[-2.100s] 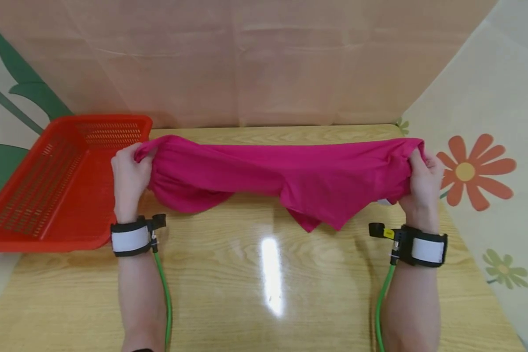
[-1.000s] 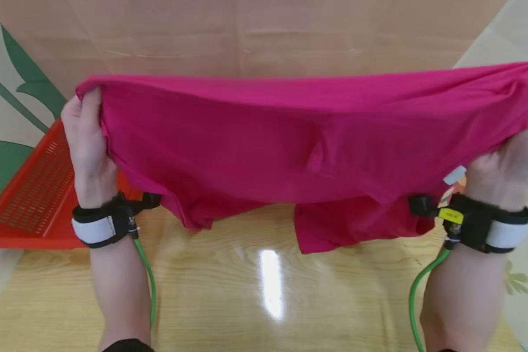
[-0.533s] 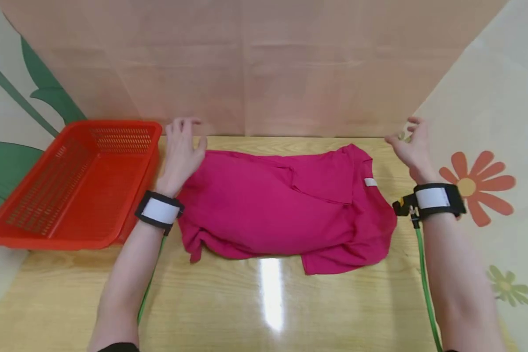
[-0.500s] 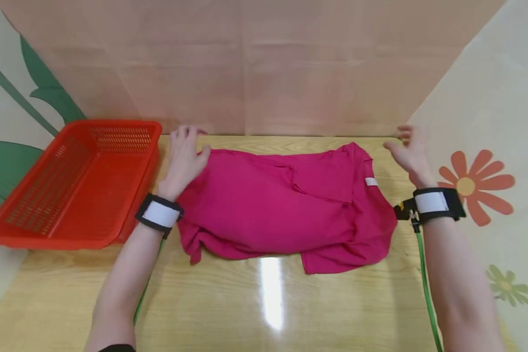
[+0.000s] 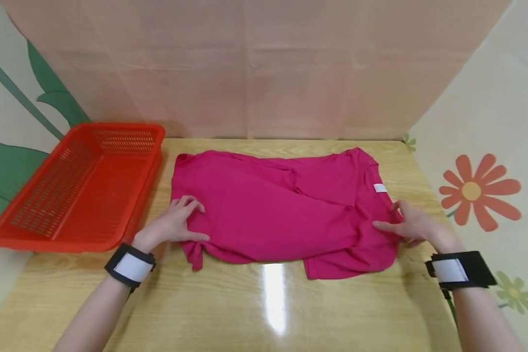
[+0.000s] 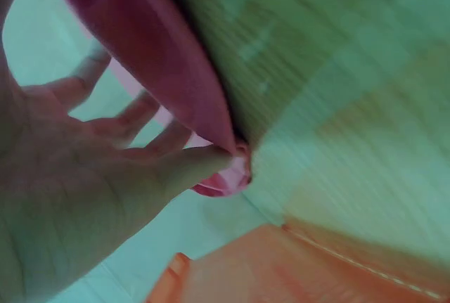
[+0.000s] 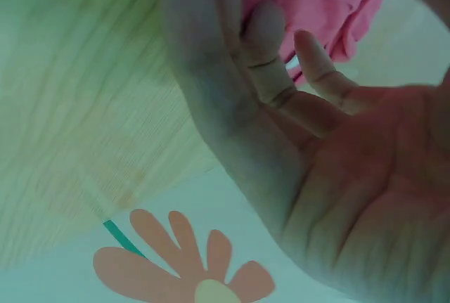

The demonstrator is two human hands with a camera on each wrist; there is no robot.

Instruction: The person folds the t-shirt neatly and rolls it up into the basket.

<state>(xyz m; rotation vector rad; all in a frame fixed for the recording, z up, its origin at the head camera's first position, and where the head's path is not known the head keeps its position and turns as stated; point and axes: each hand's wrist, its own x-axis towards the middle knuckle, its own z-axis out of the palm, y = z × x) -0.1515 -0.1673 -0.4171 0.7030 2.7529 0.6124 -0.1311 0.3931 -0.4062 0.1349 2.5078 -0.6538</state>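
Note:
A magenta shirt (image 5: 264,210) lies spread and creased on the table, a white neck label (image 5: 380,187) at its right end. A sleeve is folded over its upper right part, and a corner of cloth pokes out at the lower left. My left hand (image 5: 176,225) is over the shirt's left edge, fingers spread and loosely bent; in the left wrist view, its fingertips are close against the pink cloth (image 6: 158,57). At the right edge, my right hand (image 5: 408,226) has its fingers apart, thumb over the cloth. Neither hand pinches fabric.
A red perforated plastic basket (image 5: 151,181) stands to the left, close to the shirt. The wooden table (image 5: 229,308) ends at a pinkish backdrop (image 5: 246,73) behind and a flower-patterned wall (image 5: 471,190) on the right.
The shirt, earlier stretched up between both hands, was laid down and let go. Since then both hands have come nearer, from beyond its far corners to its left and right edges.

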